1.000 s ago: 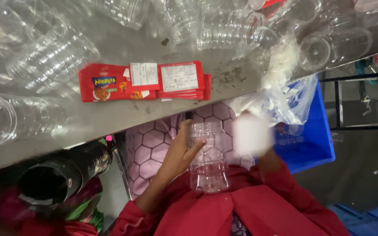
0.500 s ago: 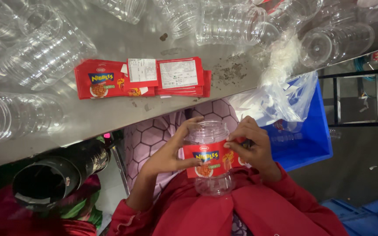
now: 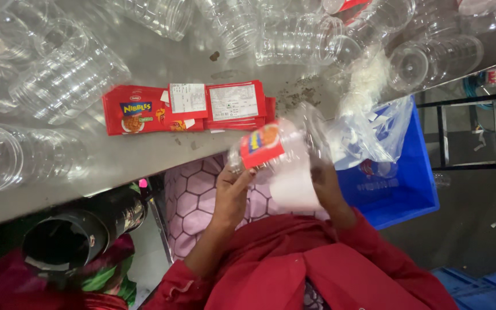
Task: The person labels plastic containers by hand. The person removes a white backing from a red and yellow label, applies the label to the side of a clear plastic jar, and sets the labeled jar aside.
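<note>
clear plastic jar (image 3: 282,152), red-labelled, held in both hands (image 3: 233,186).

Grey table (image 3: 144,161) spans the top; dark floor (image 3: 477,201) below right, blue crate (image 3: 409,189) beside metal rack (image 3: 466,132).

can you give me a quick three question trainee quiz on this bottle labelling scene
1. True or false: both hands grip the clear plastic jar.
2. Where does the stack of red labels lie? A) in the blue crate B) on the grey table C) on the floor
3. What colour is the label on the held jar?

Key:
1. True: left hand and right hand hold it.
2. B, on the grey table, beside the blue crate.
3. Red, with a white backing sheet hanging below.
</note>
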